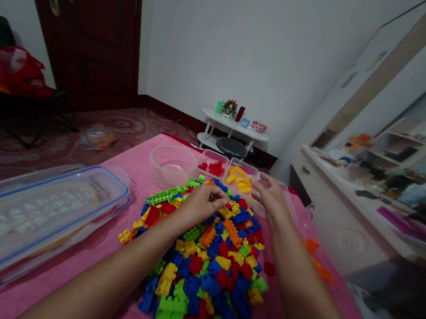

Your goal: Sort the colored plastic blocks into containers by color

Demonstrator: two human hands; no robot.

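A big heap of coloured building bricks (210, 269) lies on a pink cloth (95, 265). My left hand (200, 204) rests on the far part of the heap, its fingers curled onto the bricks; what they hold is hidden. My right hand (270, 194) hovers just past the heap with its fingers spread, close to the small box of yellow bricks (240, 178). Beside that box stands a small box of red bricks (214, 166), and left of it a round clear tub (172, 164) stands empty.
Clear lids with blue rims (21, 219) lie at the left on the cloth. A few orange bricks (317, 257) lie at the right edge. Beyond are a white low table (235, 127), a dark door (86, 10) and a cluttered white dresser (353, 206).
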